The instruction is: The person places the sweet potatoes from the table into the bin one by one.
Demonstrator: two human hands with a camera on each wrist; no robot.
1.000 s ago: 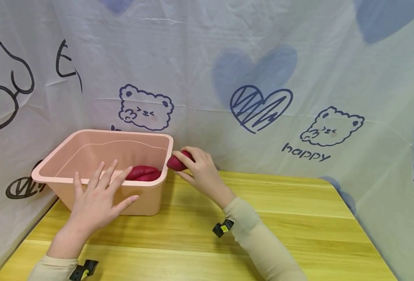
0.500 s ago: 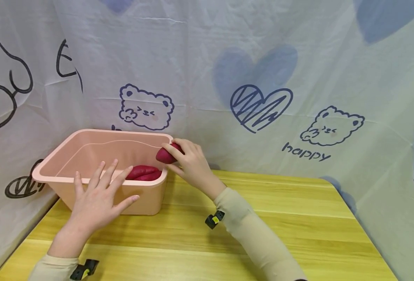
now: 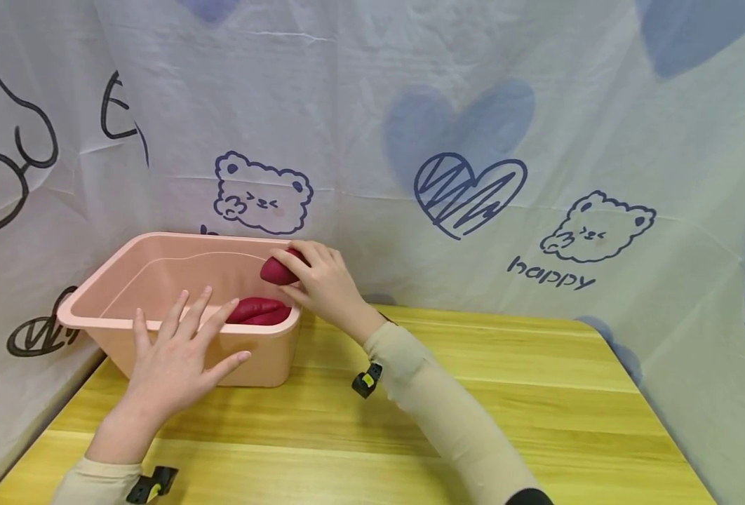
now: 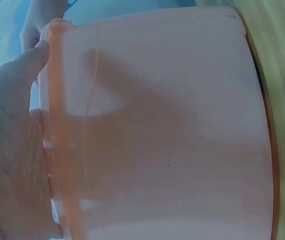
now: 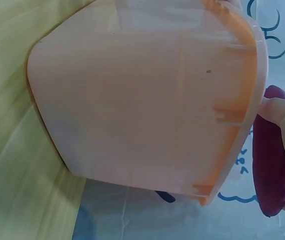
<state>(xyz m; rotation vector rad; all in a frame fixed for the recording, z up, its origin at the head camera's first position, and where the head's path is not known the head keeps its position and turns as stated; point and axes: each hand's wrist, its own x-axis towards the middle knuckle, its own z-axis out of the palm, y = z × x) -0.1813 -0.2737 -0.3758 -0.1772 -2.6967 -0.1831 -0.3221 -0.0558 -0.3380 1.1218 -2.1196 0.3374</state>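
Note:
My right hand (image 3: 330,289) pinches a dark red sweet potato (image 3: 278,271) between thumb and fingers, over the right rim of a pink plastic tub (image 3: 252,359). In the right wrist view, that sweet potato (image 5: 271,160) looks long, with tapered ends, just beyond the tub's rim. More sweet potatoes (image 3: 257,310) lie inside the tub at its right end, partly hidden by the near wall. My left hand (image 3: 173,358) rests on the tub's near rim, fingers straight and spread. In the left wrist view, its thumb lies along the rim beside the tub's outer wall (image 4: 172,135).
The tub stands at the left back of a yellow wood-grain table (image 3: 524,421). Behind and to the left hangs a pale cloth (image 3: 360,126) printed with hearts and bears, close to the tub. The table's right edge slants away beside the cloth.
My right hand has carried the sweet potato leftward and slightly up, from beside the tub's right rim to over it. My left hand and the tub have stayed in place.

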